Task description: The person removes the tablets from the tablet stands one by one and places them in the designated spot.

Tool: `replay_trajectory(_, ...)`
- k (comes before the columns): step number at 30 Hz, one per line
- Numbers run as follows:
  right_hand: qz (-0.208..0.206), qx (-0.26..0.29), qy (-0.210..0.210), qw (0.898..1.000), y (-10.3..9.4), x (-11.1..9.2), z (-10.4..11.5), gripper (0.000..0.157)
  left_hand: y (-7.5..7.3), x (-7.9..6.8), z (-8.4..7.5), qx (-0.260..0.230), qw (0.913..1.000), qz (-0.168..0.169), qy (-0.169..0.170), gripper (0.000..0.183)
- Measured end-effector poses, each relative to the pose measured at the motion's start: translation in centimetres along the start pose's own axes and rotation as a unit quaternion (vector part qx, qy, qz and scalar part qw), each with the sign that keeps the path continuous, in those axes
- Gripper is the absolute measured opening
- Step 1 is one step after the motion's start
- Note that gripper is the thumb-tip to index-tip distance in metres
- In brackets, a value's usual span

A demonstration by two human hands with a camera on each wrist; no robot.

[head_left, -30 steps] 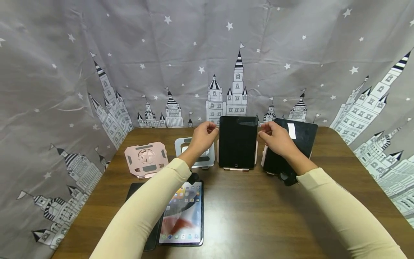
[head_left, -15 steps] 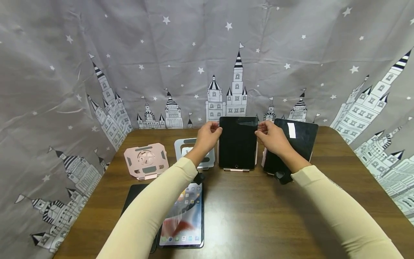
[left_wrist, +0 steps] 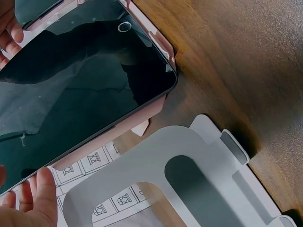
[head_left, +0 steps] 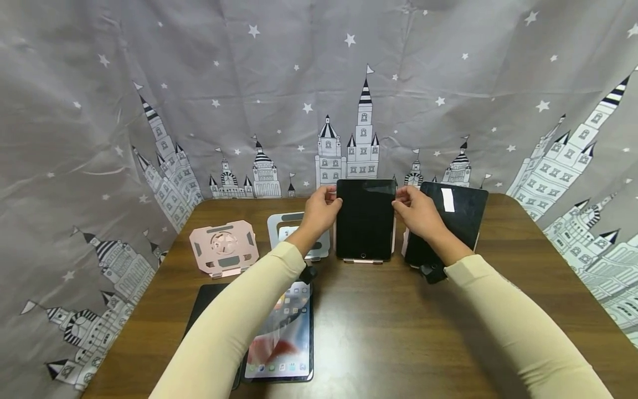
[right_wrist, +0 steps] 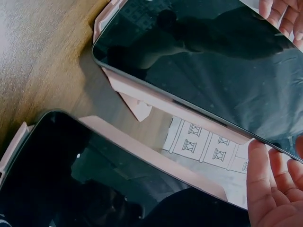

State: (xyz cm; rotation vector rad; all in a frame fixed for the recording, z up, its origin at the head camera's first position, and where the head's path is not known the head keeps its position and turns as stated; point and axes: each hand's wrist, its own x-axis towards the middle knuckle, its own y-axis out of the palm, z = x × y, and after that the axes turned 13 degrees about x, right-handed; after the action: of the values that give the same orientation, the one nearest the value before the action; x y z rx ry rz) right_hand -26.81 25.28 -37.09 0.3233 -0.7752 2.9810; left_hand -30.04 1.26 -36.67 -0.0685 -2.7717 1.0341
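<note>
A black tablet (head_left: 365,221) with a round home button stands upright on a pink stand (right_wrist: 142,94) at the back of the table. My left hand (head_left: 319,213) grips its left edge near the top, thumb at the front. On the opposite edge, my right hand (head_left: 418,210) holds it the same way. Most of that stand is hidden behind the screen. In the left wrist view the tablet's lower end sits against the stand's lip (left_wrist: 161,45). Close by on the right, a second dark tablet (head_left: 461,216) with a white sticker leans on another pink stand.
A light grey-blue stand (left_wrist: 142,158) is just left of the held tablet. Farther left stands a bare pink stand (head_left: 224,246). A lit tablet (head_left: 281,349) and a dark flat item (head_left: 204,299) lie near the front left. Behind the table hangs a castle-print curtain (head_left: 279,66).
Both hands have closed inward from beside the tablet onto its side edges. In the last half second they have barely moved, and the tablet stays in place.
</note>
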Motion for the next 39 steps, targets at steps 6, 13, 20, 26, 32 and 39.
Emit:
replay_trajectory(6, -0.008, 0.011, 0.001, 1.0, 0.1, -0.2, -0.2, 0.028, 0.2, 0.0, 0.0, -0.006, 1.0, 0.002, 0.0, 0.031)
replay_trajectory(13, -0.016, 0.034, -0.014, 0.999, 0.8, -0.2, -0.3, 0.023, -0.2, -0.5, 0.4, -0.018, 0.9996, -0.017, -0.012, 0.025)
replay_trajectory(20, -0.03, 0.051, -0.013, 0.998, 0.9, -0.3, -0.5, 0.021, 0.0, -0.5, 0.7, -0.034, 0.9993, -0.005, -0.011, 0.022)
replay_trajectory(26, -0.027, 0.088, -0.011, 0.996, 0.6, -0.7, -0.9, 0.021, 0.3, -0.6, 0.5, -0.024, 0.9997, -0.003, -0.003, 0.019)
replay_trajectory(32, -0.036, 0.091, -0.023, 0.995, 0.8, -0.9, -1.0, 0.02, 0.3, -0.9, 0.5, -0.031, 0.9995, -0.006, 0.0, 0.016)
replay_trajectory(39, -0.042, 0.096, -0.033, 0.994, 0.9, -1.1, -0.7, 0.02, 0.3, -1.2, 0.7, -0.048, 0.9984, -0.028, 0.005, 0.016)
